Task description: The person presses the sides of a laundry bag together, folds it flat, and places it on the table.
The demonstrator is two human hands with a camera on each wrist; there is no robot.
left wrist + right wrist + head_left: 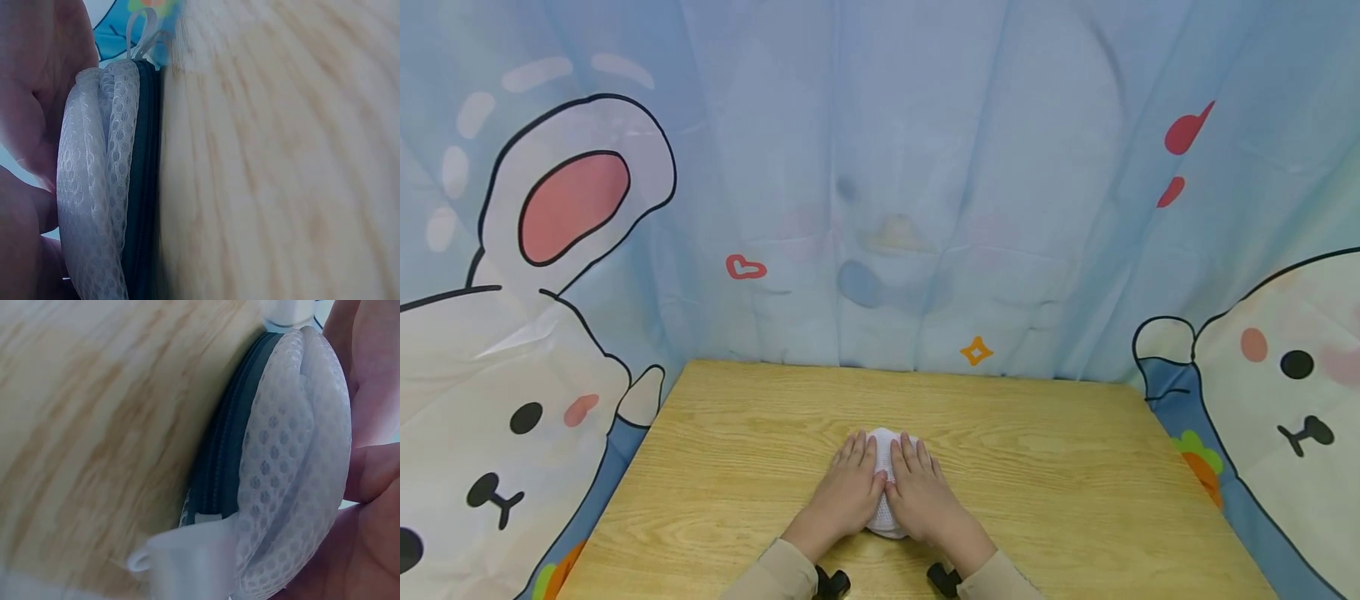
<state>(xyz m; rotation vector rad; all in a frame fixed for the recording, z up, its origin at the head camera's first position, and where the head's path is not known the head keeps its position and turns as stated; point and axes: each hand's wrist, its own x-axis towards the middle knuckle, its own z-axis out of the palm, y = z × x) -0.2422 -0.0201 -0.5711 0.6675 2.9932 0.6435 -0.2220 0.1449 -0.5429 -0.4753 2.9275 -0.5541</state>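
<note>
A white mesh laundry bag [883, 521] lies on the table under both hands. Its honeycomb mesh [94, 175] bulges in soft folds in the left wrist view, above a dark teal zipper edge [145, 175] against the wood. In the right wrist view the same zipper [228, 437] shows, with a pale plastic piece [194, 556] at its near end. My left hand [847, 487] rests flat on the bag's left half, fingers straight. On the right half my right hand [922, 492] presses the same way, thumbs close together. Most of the bag's top is covered by the hands.
The wooden table [737, 442] extends around the bag on every side. Behind it hangs a blue curtain [910, 167] with cartoon animals. Dark wrist-camera mounts [831, 583] sit under the sleeves. A white loop [142, 34] sticks out from the bag's far end.
</note>
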